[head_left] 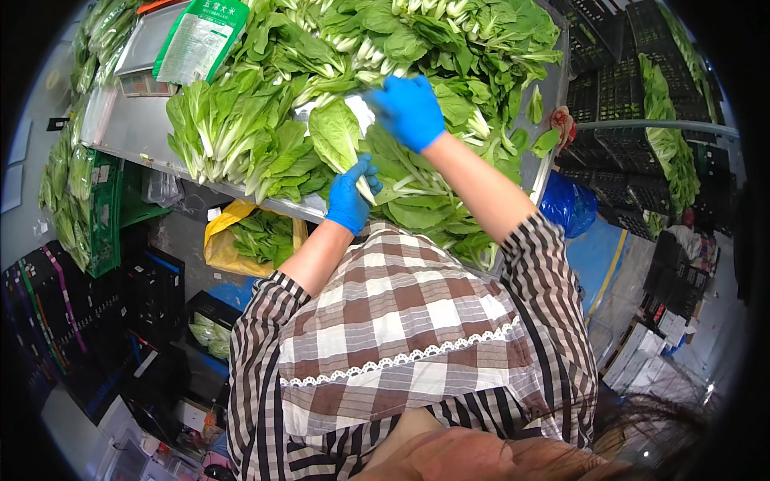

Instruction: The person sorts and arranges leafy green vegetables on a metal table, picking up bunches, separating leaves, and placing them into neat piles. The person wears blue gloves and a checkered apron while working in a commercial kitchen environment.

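One leafy green [333, 135] slants over the near side of the leafy heap [401, 44], stem pinched in the grip of the left hand [350, 196], blade beyond it. Over the heap's middle, the right hand [409, 112] is curled, its hold unclear.

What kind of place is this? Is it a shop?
Probably a vegetable packing or sorting room, perhaps a shop's back area. A table is heaped with leafy greens, more greens in clear plastic sit at the left, and black crates stand at the right.
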Available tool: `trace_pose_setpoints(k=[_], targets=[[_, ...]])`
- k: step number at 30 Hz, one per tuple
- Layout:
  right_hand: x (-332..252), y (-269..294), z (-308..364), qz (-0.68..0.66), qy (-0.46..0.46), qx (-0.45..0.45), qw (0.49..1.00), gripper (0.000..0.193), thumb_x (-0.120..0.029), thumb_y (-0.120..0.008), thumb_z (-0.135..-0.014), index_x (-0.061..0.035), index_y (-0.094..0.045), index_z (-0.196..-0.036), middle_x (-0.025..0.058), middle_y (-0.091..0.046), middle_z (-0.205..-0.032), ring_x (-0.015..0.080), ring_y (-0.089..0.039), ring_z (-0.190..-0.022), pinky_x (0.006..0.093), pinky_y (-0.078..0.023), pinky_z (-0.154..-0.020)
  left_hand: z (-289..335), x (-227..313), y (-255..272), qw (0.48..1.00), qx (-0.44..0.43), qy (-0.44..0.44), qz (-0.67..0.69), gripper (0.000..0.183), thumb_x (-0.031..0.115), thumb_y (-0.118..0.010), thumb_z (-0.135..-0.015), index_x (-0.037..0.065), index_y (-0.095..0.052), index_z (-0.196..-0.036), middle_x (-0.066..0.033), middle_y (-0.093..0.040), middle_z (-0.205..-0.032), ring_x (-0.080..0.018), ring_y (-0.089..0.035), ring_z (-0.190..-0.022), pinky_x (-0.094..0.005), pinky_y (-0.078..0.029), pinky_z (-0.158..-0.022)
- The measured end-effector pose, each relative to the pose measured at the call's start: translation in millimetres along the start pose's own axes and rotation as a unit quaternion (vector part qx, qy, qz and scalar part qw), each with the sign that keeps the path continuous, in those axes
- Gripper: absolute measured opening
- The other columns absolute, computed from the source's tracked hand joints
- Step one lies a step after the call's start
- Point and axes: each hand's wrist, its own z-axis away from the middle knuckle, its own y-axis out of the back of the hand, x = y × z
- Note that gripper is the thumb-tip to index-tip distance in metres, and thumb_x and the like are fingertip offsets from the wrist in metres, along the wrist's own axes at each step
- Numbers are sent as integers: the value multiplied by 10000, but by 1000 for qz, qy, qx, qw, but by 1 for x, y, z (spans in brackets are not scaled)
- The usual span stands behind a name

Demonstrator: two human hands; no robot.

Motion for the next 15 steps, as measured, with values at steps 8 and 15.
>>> trace_pose_setpoints(k=[8, 15], targets=[[-4, 31, 160, -64, -38, 111, 991, 271, -123, -736, -679, -196, -669, -932, 49, -591, -871, 272, -559, -816, 410, -403, -775, -2, 0, 3, 1000, 3, 10, -9, 216, 143, -621, -873, 55, -606, -1070, -47, -613, -806, -158, -546, -636, -316, -467, -622], [-10, -1, 229, -191, -351, 129, 908, 251, -109, -731, -742, -113, -651, -980, 75, -630, -862, 239, -583, -732, 353, -458, -661, 5, 0, -4, 998, 1, 18, -62, 216, 145, -619, -884, 51, -598, -1077, -46, -605, -803, -150, -542, -633, -310, -470, -621]])
